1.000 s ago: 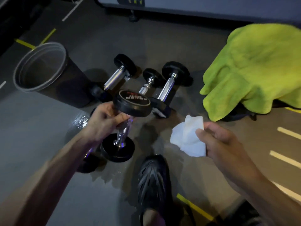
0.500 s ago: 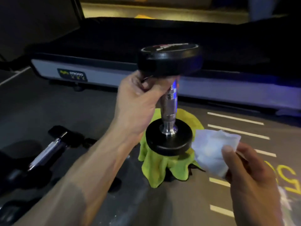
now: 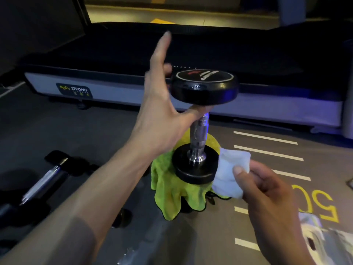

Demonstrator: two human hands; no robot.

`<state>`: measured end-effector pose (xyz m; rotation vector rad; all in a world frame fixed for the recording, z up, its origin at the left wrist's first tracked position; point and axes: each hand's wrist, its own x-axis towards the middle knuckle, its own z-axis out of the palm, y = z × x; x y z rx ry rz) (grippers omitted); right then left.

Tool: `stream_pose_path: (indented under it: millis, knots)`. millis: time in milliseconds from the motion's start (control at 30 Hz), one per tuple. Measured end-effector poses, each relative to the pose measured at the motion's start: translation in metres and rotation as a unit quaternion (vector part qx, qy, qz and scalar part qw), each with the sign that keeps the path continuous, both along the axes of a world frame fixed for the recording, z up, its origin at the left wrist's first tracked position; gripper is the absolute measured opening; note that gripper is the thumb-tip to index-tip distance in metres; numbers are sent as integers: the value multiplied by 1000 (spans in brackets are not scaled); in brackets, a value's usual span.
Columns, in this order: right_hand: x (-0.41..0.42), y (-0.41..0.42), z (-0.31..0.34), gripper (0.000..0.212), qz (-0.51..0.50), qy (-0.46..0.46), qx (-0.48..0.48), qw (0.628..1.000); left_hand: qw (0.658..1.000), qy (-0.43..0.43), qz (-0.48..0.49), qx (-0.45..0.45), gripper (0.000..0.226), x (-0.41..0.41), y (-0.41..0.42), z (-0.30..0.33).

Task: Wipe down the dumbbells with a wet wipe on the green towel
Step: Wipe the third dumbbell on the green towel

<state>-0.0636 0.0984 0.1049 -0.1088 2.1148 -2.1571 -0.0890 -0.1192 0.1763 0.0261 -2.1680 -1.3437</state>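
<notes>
Dumbbell [image 3: 200, 129] stands upright under the spread left hand [image 3: 162, 111], while the right hand [image 3: 267, 190] pinches the wet wipe [image 3: 229, 173] against its bottom disc.

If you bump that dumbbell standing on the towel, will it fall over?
Probably. The dumbbell stands on end, tall and top-heavy, on a soft, rumpled towel. It looks solid and heavy, so it would drop hard, then likely roll on its round ends.

A dumbbell [image 3: 200, 127] stands upright on the green towel [image 3: 172, 192]; the left hand [image 3: 162, 115] is splayed beside its handle, while the right hand [image 3: 267, 190] presses a white wipe [image 3: 229, 173] against the lower plate.
</notes>
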Motion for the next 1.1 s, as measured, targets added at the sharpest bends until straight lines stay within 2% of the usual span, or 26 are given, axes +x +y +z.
stream_pose_path:
  millis: [100,200,267,367,433,467,533,600,633,667,700,733,800,900,1000,1100]
  knots:
    - [-3,1,6,16,-2,-4,12,1000,987,74,21,-138,85,-7,4,8]
    - [-18,8,18,13,-7,34,100,994,981,52,23,-184,48,-16,-5,12]
    - [-33,14,29,13,-35,73,158,984,984,36,16,-173,44,-21,-13,11]
    - [-55,11,48,17,-79,142,192,968,986,23,7,-163,44,-25,-26,11]
    - [-63,3,52,13,-68,160,211,962,988,23,1,-154,44,-27,-33,10]
    - [-64,-1,51,12,-31,144,205,968,989,22,-4,-148,44,-28,-35,9]
    - [-60,-7,56,17,94,56,77,991,990,22,-13,-135,43,-28,-38,8]
    - [-58,-8,66,33,205,-43,-62,976,991,28,-18,-129,43,-28,-39,7]
    - [-59,-9,69,35,233,-61,-78,967,991,34,-18,-128,43,-28,-38,7]
    - [-64,-10,66,31,240,-62,-57,967,991,39,-18,-126,43,-28,-37,7]
    - [-68,-11,60,23,229,-39,6,973,991,43,-19,-124,43,-28,-36,6]
    - [-73,-12,53,16,203,6,92,975,991,46,-21,-122,43,-28,-35,6]
    - [-79,-14,41,17,147,98,214,961,991,45,-22,-122,43,-29,-33,7]
    - [-76,-15,32,19,113,189,272,937,991,46,-13,-127,42,-30,-31,6]
    - [-66,-20,29,24,71,298,348,886,991,43,-13,-123,42,-30,-29,6]
    - [-56,-15,26,29,92,294,327,893,992,43,-18,-118,42,-30,-28,7]
